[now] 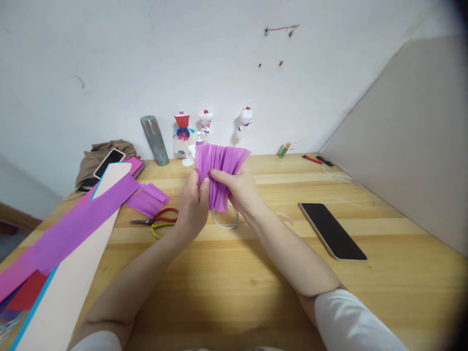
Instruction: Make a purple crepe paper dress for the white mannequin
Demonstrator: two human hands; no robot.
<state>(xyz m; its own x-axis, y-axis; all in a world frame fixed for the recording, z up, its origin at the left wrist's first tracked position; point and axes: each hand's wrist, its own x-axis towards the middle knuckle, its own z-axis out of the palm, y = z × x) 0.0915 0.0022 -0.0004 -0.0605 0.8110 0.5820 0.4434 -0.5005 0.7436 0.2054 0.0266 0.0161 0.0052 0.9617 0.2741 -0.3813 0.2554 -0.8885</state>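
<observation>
Pleated purple crepe paper (220, 165) is held up above the table in both hands. My left hand (193, 200) pinches its left edge, thumb in front. On the right side my right hand (239, 187) grips the folds, its thumb lying across them. The paper fans out at the top, and its lower edge hangs between the hands. A small white mannequin stand (187, 161) is partly hidden behind the paper. Below the paper a white ring (226, 226) lies on the table. Scissors (155, 222) with red and yellow handles lie left of my left hand.
Purple paper strips (80, 226) and a long pale board (78, 273) cover the left side. A grey bottle (155, 140) and dressed mannequins (183, 126) stand near the wall. At right lies a black phone (332, 231); a glue stick (284, 149) is farther back.
</observation>
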